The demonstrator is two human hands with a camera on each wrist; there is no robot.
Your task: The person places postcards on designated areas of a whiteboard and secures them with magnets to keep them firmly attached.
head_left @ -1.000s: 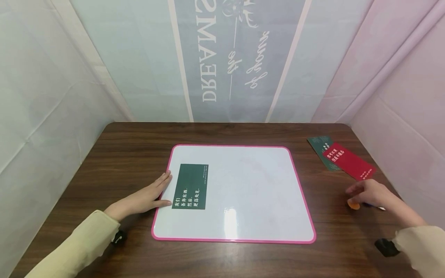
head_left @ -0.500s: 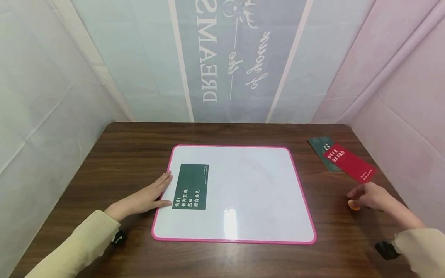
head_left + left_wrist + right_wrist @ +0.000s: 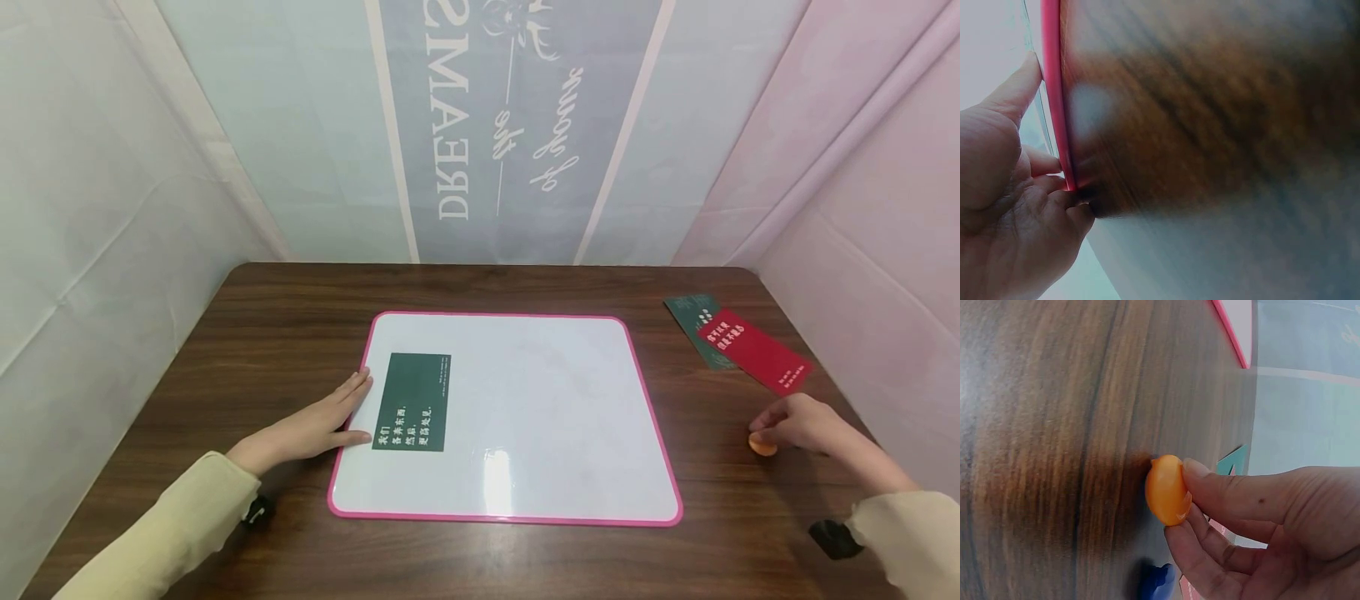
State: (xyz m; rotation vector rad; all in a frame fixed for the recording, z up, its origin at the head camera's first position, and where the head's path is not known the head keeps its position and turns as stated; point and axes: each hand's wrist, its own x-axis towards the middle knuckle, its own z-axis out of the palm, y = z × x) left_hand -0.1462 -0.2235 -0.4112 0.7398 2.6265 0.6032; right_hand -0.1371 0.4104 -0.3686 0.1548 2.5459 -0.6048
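My left hand (image 3: 318, 423) rests on the left edge of the whiteboard (image 3: 540, 417), fingers straight and thumb spread. In the left wrist view, that hand's fingers (image 3: 1044, 165) lie across the pink rim (image 3: 1054, 94). On the board, right beside the fingertips, lies a dark green card (image 3: 412, 402) with white writing. My right hand (image 3: 798, 423) is right of the board and pinches a small glossy orange oval piece (image 3: 1167, 490) between thumb and fingers. The orange piece (image 3: 762, 444) is low over the dark wood table. A shiny blue piece (image 3: 1159, 582) lies near that hand.
At the back right of the table (image 3: 300, 292), a red card (image 3: 753, 346) overlaps another green card (image 3: 693, 317). Pale curtains (image 3: 877, 250) stand around the sides, and a printed cloth (image 3: 510, 133) hangs behind the table.
My right hand has shifted slightly toward me, uncovering more of the red card's lower corner. A white-tipped thing beside its wrist no longer shows. The left hand stays in place.
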